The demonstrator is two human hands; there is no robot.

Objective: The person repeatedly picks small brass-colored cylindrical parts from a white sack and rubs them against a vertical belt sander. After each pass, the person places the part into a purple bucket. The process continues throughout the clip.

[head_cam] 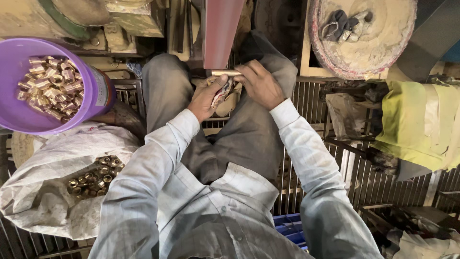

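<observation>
Now both hands pinch short brass tube point(225, 73) against lower end of red abrasive belt point(218, 33); left hand point(207, 98) pads with rag, right hand point(261, 86) fingers clamped. Best keep pressure light, even.

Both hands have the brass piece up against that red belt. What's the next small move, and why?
Probably ease the brass piece a little further along the red belt. The right hand pinches one end and the left hand, padded with a cloth, steadies it; it already sits at the belt's lower edge, and both grips look secure.
</observation>
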